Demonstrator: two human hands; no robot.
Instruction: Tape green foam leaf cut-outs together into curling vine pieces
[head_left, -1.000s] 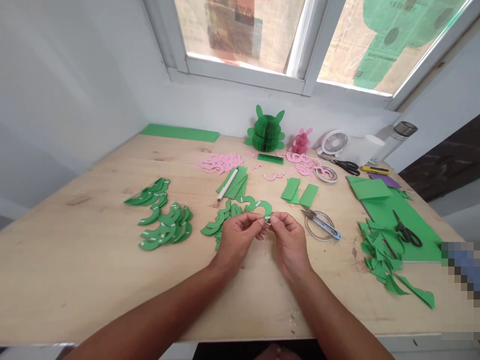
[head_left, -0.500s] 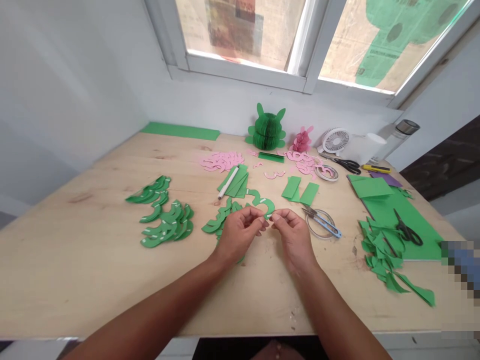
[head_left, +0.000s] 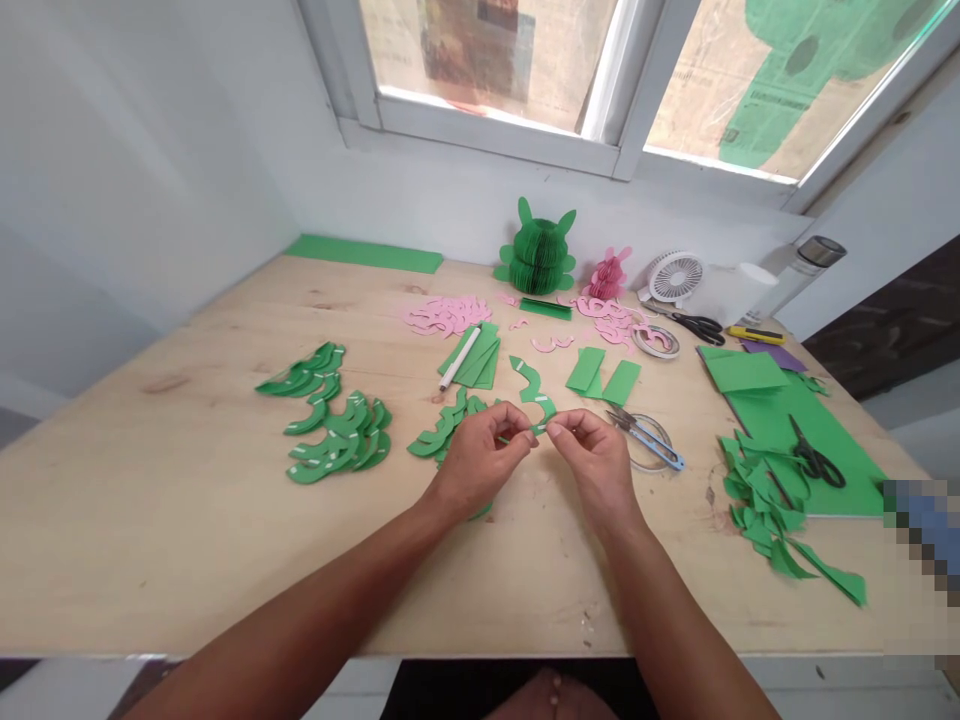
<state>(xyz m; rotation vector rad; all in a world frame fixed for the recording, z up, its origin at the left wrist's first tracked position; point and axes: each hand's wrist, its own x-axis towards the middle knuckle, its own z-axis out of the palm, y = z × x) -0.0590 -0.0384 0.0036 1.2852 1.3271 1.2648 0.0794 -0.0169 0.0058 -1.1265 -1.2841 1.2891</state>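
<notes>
A wavy green paper cutout (head_left: 531,380) with small white tape strips rises from between my fingertips. My left hand (head_left: 484,455) pinches at its lower end, thumb against forefinger. On the other side, my right hand (head_left: 594,458) is pinched on the same end, its fingertips close to the left ones. The exact grip is partly hidden by the fingers. Behind my left hand lies a pile of green curved cutouts (head_left: 442,425), partly covered by it. Blue-handled thread snips (head_left: 651,440) rest on a tape roll (head_left: 660,428) beside my right hand.
Stacked taped green cutouts (head_left: 337,440) lie at left. Beyond my hands are a white pen (head_left: 460,358), green rectangles (head_left: 621,382) and pink cutouts (head_left: 450,315). Green scraps (head_left: 761,490) and black scissors (head_left: 816,455) lie right. A green honeycomb paper figure (head_left: 538,255) and fan (head_left: 675,276) stand behind.
The green cutout in my hands has turned, its far end now pointing more upright and away from me. My hands stay close together; the view has shifted slightly.
</notes>
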